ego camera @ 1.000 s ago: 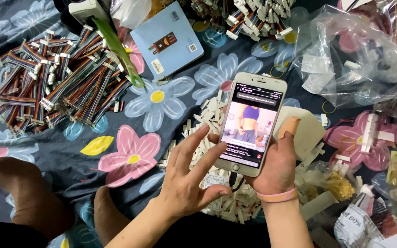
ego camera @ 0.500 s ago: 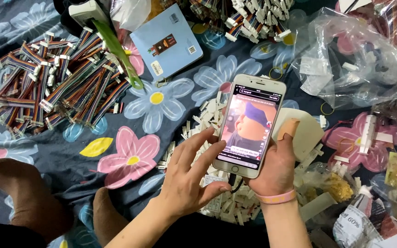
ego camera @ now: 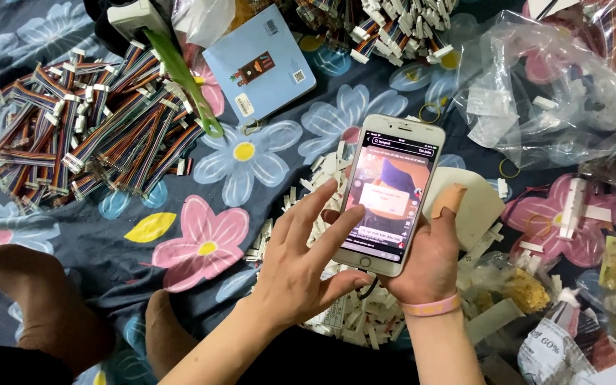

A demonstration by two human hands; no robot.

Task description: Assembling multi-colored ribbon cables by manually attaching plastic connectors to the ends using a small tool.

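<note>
Nearest the camera, the right hand (ego camera: 429, 260) cradles a white smartphone (ego camera: 393, 191) from below — fingers curled behind its smooth, rounded-corner body, the thumb with a tan plaster on it lying along the phone's right edge. A pink band (ego camera: 430, 307) circles that wrist. The left hand (ego camera: 304, 257) is spread wide and holds nothing; its fingers fan toward 1 o'clock and a fingertip (ego camera: 356, 212) touches the glossy lit screen near its left edge, the thumb (ego camera: 351, 283) sitting just under the phone's bottom corner.

Beneath both hands lies a loose heap of small white plastic connectors (ego camera: 354, 317), angular and matte. At 3 o'clock from the phone a pale flat card (ego camera: 475, 207) pokes out, touching the heap. Everything rests on a soft dark cloth with big printed flowers (ego camera: 201, 246) — the barest stretch of it is at 9 o'clock from the left hand.

Farther off, at 10 o'clock, a thick pile of striped ribbon cables (ego camera: 87, 139) with white end plugs sprawls. At 12 o'clock sits a light blue square booklet (ego camera: 259, 63), flat, its corner near the phone's top but apart. At 2 o'clock crinkled clear plastic bags (ego camera: 543, 85) bunch up, crowding that side.
</note>
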